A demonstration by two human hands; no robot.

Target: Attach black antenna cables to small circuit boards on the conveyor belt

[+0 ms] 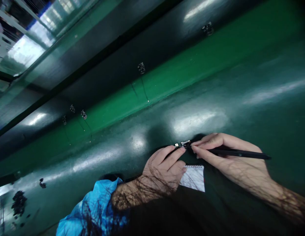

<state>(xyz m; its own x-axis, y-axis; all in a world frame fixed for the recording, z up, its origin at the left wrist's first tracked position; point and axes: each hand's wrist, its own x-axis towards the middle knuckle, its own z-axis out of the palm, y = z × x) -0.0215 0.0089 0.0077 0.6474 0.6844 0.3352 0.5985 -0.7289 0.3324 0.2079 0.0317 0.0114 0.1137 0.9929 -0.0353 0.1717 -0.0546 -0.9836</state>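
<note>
My left hand (164, 167) rests on the green work surface, its fingers closed and the fingertips pressing on a small circuit board (185, 143). Part of the board is hidden under the fingertips. Across from it, my right hand (223, 154) pinches a slim black tool that looks like tweezers (243, 153). The back end points to the right. Its tip is at the board, but too small to make out. A white spiral notepad (193, 177) lies partly beneath my left hand.
On the green strip beyond my hands lie several small circuit boards with thin wires, among them one board (141, 68) in the middle and another board (208, 29) farther right. A pile of small black parts (19, 203) sits at lower left.
</note>
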